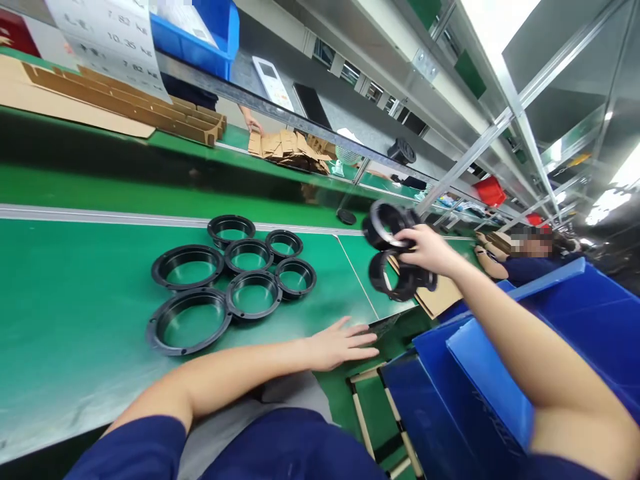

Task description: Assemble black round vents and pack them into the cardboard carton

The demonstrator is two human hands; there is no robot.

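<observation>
My right hand (pixel 425 250) is closed on several black plastic rings (pixel 379 275), held up above the right part of the green bench. Slight blur hides exactly how many it grips. My left hand (pixel 341 345) is at the bench's front edge, fingers spread, holding nothing. To its left, several more black rings (pixel 253 295) of differing sizes lie flat, close together on the green tabletop (pixel 75 287). The largest of them, a wide flanged ring (pixel 156 327), is nearest my left forearm.
Blue plastic bins (pixel 430 387) stand at the right, beside a tubular frame (pixel 363 417). Cardboard dividers (pixel 200 130) lie behind the bench. A shelf holds a blue tray (pixel 227 40), a white remote (pixel 275 85) and a dark phone (pixel 311 105). A co-worker (pixel 533 257) sits at far right.
</observation>
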